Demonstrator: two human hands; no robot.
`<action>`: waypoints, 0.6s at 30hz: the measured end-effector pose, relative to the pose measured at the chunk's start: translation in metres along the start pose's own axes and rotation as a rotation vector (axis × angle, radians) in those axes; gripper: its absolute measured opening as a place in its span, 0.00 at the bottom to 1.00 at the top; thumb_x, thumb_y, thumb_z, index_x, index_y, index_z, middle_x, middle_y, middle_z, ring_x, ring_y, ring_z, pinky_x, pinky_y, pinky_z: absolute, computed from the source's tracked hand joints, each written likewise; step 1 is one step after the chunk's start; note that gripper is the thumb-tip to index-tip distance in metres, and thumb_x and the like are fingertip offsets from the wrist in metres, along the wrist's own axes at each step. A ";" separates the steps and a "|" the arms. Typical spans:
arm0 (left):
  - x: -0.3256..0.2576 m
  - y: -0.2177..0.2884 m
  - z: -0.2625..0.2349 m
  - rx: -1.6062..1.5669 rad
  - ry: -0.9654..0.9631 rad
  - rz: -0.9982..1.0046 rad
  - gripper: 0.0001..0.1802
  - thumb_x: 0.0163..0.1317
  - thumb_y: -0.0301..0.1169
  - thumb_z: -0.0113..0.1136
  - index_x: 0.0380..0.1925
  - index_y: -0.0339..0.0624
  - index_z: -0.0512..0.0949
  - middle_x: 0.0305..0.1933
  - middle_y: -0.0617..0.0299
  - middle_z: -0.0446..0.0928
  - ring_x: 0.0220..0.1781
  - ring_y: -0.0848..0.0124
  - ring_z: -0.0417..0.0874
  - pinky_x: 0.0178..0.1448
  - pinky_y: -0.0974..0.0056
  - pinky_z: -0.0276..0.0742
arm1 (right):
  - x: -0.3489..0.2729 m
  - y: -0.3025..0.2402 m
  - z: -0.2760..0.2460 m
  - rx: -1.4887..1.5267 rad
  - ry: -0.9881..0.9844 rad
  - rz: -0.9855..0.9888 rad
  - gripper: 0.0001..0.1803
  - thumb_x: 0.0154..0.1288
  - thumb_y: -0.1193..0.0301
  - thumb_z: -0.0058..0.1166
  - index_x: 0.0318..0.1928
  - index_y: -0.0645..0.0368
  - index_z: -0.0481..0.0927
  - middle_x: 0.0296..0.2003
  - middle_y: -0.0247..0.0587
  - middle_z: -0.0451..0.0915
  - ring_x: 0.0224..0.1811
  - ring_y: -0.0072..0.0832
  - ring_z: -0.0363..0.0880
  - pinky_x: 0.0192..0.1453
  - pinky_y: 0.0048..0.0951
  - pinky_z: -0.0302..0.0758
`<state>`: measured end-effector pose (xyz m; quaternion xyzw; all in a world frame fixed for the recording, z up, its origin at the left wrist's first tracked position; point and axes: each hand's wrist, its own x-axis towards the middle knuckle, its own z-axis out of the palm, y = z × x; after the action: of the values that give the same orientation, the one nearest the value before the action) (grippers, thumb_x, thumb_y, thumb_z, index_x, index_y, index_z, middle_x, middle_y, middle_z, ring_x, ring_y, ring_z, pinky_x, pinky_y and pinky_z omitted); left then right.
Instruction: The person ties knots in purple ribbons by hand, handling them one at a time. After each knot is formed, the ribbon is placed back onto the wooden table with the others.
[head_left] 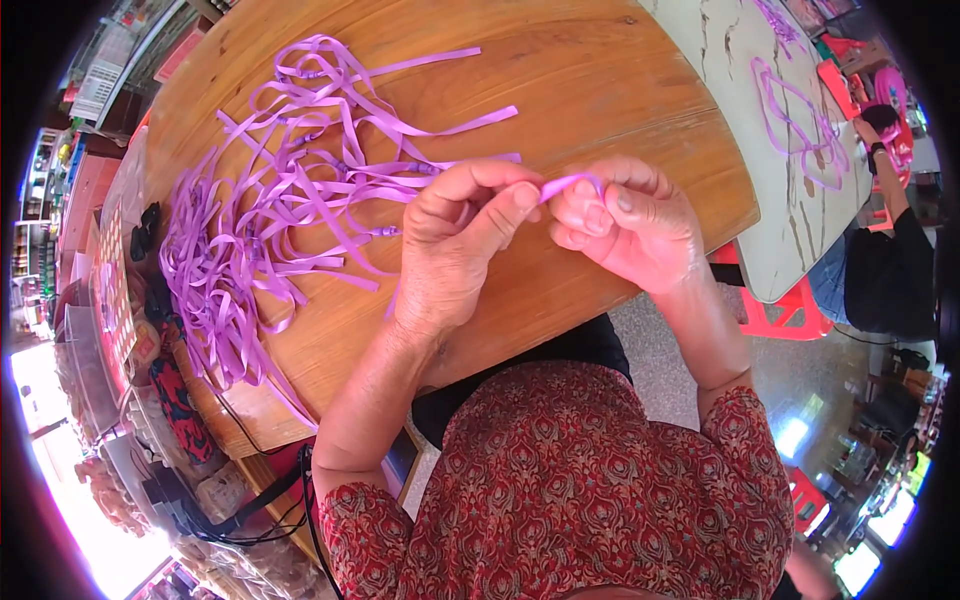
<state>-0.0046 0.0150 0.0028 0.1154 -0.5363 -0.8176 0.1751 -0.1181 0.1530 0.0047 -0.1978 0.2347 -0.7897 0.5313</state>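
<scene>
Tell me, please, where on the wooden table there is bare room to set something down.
The wooden table is bare along its far and right side, beyond the left hand and right hand pinching a purple strip. The left part is crowded with the ribbon pile.

Ribbon pile (pixel 270 200) lies on table (pixel 560 80), left of hands.

A round wooden table (pixel 560 90) with a warm orange grain fills the middle of the view. At two o'clock a pale, cracked tabletop (pixel 790 230) stands just beside it, with a red plastic stool (pixel 785 310) beneath its edge. The floor (pixel 660 350) at four o'clock is grey and speckled. Cluttered shelves (pixel 50 200) run along nine o'clock. Strong daylight glares at seven o'clock and at five o'clock.
</scene>
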 end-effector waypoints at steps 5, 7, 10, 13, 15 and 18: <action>-0.004 -0.001 0.001 0.004 0.068 0.196 0.05 0.59 0.20 0.59 0.35 0.39 0.79 0.34 0.67 0.77 0.34 0.81 0.74 0.40 0.76 0.69 | 0.009 0.005 0.005 0.110 -0.038 0.038 0.09 0.64 0.68 0.52 0.41 0.59 0.76 0.27 0.26 0.67 0.32 0.17 0.63 0.38 0.23 0.62; -0.004 -0.001 0.000 0.138 0.054 0.298 0.05 0.58 0.20 0.60 0.35 0.39 0.79 0.33 0.67 0.76 0.34 0.81 0.73 0.40 0.76 0.68 | 0.010 0.004 0.009 0.154 -0.039 0.036 0.08 0.64 0.68 0.52 0.40 0.59 0.75 0.26 0.25 0.66 0.31 0.17 0.63 0.38 0.22 0.62; -0.003 0.001 0.000 0.345 0.041 0.439 0.05 0.58 0.20 0.61 0.35 0.38 0.79 0.32 0.68 0.74 0.33 0.81 0.71 0.39 0.77 0.67 | 0.006 0.009 0.014 0.195 -0.059 0.002 0.09 0.65 0.67 0.51 0.40 0.58 0.75 0.26 0.25 0.65 0.31 0.17 0.62 0.38 0.22 0.62; -0.002 -0.004 0.002 0.352 0.060 0.433 0.06 0.57 0.19 0.60 0.35 0.37 0.79 0.31 0.68 0.73 0.32 0.81 0.69 0.37 0.76 0.65 | 0.007 0.016 0.014 0.132 -0.011 -0.016 0.08 0.64 0.72 0.52 0.42 0.61 0.78 0.28 0.27 0.70 0.33 0.18 0.66 0.40 0.22 0.65; -0.004 -0.005 0.002 0.298 0.078 0.396 0.06 0.57 0.19 0.60 0.36 0.37 0.79 0.30 0.68 0.72 0.32 0.81 0.69 0.37 0.76 0.65 | 0.008 0.018 0.020 -0.665 0.160 -0.335 0.11 0.61 0.80 0.53 0.44 0.62 0.80 0.33 0.30 0.75 0.35 0.20 0.70 0.39 0.21 0.67; -0.004 -0.008 0.001 0.343 0.094 0.371 0.07 0.57 0.18 0.60 0.36 0.37 0.79 0.30 0.68 0.72 0.33 0.81 0.70 0.38 0.77 0.66 | 0.008 0.006 0.016 -1.374 0.101 -0.559 0.16 0.56 0.86 0.55 0.45 0.61 0.82 0.36 0.34 0.78 0.34 0.23 0.73 0.36 0.20 0.69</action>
<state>-0.0024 0.0201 -0.0042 0.0811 -0.6705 -0.6621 0.3248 -0.1075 0.1416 0.0145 -0.5013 0.6407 -0.5789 0.0558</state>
